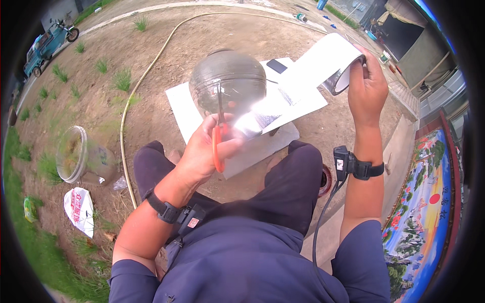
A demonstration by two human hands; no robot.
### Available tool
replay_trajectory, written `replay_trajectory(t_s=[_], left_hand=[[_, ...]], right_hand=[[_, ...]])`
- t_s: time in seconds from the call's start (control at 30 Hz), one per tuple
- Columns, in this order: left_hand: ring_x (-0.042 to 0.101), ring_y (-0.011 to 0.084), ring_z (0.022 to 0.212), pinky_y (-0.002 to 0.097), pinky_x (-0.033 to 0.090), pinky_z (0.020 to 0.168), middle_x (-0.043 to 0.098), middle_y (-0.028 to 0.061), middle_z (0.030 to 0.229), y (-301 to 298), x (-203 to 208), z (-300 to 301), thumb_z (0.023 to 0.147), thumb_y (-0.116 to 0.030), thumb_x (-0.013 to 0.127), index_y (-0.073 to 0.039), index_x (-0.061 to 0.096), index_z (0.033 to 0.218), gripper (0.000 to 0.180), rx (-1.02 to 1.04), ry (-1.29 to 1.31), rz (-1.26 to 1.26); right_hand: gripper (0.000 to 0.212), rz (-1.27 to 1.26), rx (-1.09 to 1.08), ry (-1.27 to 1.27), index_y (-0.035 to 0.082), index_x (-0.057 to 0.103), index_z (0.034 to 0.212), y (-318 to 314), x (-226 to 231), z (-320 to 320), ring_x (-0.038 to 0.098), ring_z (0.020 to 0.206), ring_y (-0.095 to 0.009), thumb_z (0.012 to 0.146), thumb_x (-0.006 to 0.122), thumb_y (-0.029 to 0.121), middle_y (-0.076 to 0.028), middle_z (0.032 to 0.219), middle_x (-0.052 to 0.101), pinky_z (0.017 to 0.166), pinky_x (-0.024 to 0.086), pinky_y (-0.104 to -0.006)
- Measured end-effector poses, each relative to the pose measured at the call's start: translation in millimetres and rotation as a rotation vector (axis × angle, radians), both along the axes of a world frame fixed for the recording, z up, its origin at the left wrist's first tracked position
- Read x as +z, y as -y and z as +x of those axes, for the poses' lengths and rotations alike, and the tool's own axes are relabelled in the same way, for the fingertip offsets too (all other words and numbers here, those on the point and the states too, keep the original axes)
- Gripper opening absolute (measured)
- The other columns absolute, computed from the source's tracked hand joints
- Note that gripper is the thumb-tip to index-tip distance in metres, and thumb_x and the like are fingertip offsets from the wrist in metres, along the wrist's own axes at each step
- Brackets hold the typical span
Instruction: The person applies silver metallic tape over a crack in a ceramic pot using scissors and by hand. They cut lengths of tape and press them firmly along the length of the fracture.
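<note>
In front of me a round, dark glazed jar (pixel 227 76) rests on a white board (pixel 178 106). My left hand (pixel 198 154) is closed round the orange handles of a pair of scissors (pixel 217 146), whose blades point up and away in front of the jar. Up at the right, my right hand (pixel 369 90) grips a roll of wide tape (pixel 323 60), white on one face and shiny silver on the other. A length of it hangs off the roll toward the board. Bright glare hides part of the surface beside the jar.
A dark phone-like slab (pixel 276 66) lies behind the jar. A pale hose (pixel 124 126) curves across the dirt on the left, near a clear plastic bucket (pixel 76 156) and a white bag (pixel 79 211). A painted panel (pixel 419 212) stands at the right.
</note>
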State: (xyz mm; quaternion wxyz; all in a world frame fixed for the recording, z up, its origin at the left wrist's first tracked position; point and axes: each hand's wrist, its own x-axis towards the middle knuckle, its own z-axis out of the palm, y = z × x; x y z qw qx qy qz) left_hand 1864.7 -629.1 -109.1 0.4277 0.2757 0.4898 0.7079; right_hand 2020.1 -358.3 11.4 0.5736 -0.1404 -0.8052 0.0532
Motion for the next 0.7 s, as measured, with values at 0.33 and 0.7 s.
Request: replay_trajectory(t_s=[0.33, 0.7], left_hand=[[0.067, 0.0145, 0.078, 0.0239, 0.050, 0.063, 0.064, 0.0052, 0.086, -24.9, -1.2, -66.3, 0.088, -0.007, 0.070, 0.003, 0.044, 0.132, 0.052, 0.289, -0.339, -0.223], [0.055, 0.0042, 0.070, 0.0194, 0.046, 0.063, 0.061, 0.0006, 0.082, -68.2, 0.5, -67.1, 0.086, -0.006, 0.077, 0.004, 0.046, 0.129, 0.054, 0.506, -0.756, -0.463]], right_hand=[[0.028, 0.033, -0.223, 0.265, 0.010, 0.067, 0.116, -53.1, -106.7, 30.0, 0.068, 0.100, -0.030, 0.089, 0.063, 0.005, -0.011, 0.111, 0.069, 0.083, 0.055, -0.0360], [0.031, -0.109, -0.195, 0.295, 0.008, 0.065, 0.117, -99.9, -184.8, 8.5, 0.068, 0.100, -0.030, 0.087, 0.063, 0.001, -0.012, 0.112, 0.068, 0.082, 0.054, -0.0368]])
